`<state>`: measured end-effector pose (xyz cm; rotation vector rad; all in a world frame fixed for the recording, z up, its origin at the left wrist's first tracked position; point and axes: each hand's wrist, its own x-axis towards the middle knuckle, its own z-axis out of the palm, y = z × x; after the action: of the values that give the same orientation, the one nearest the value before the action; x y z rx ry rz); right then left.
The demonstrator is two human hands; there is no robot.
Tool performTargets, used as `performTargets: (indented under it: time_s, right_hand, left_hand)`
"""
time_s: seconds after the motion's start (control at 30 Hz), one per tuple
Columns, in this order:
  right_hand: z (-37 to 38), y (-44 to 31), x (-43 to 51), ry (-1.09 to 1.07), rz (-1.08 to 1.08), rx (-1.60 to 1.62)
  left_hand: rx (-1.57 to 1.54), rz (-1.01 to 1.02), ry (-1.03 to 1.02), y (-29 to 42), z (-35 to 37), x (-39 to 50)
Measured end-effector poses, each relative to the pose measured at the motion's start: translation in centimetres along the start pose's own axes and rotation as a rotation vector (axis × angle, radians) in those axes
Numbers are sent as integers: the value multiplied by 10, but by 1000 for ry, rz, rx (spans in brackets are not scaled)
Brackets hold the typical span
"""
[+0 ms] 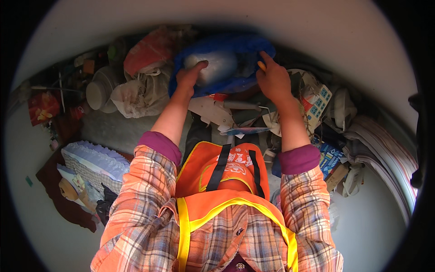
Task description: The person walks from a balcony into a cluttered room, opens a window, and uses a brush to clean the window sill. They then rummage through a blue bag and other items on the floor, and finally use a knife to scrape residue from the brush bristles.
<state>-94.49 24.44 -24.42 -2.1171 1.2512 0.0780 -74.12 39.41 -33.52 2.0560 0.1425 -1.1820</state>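
A blue plastic bag is held with its mouth facing me, at the top middle of the view. Inside it lies a pale bundle in clear plastic. My left hand grips the bag's left side, its thumb over the edge of the bundle and its other fingers hidden. On the right side, my right hand holds the bag's rim, one finger stretched along it. A small orange-yellow handle-like piece pokes out from that hand; the rest of it is out of sight.
Below the bag is a paint roller frame among clutter. A power strip and folded striped cloth are at right. At left are a whitish plastic bag, a pale round container and a frilled cushion. Walls curve around.
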Motion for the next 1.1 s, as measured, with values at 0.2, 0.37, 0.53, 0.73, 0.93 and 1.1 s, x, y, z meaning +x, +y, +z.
performTargets:
  time_s: [0.2,0.37,0.53,0.73,0.93,1.1]
  right_hand:
    - [-9,15,-6,-18,41,49]
    - [-21,37,-1,86,6,114]
    - [-33,53,3,21,69,155]
    - [-36,51,1,54,66,136]
    - [-38,48,3,47,118,104]
    - [-40,50,3,36,136,83]
  left_hand:
    - [-107,91,11,7,1,-19]
    - [111,143,-59,21,-1,-16]
    - [332,379,-77,30,33,1]
    - [738,555,-5,9,31,3]
    - [800,597,-139,8,23,-16]
    - [967,665,-142,7,43,-30]
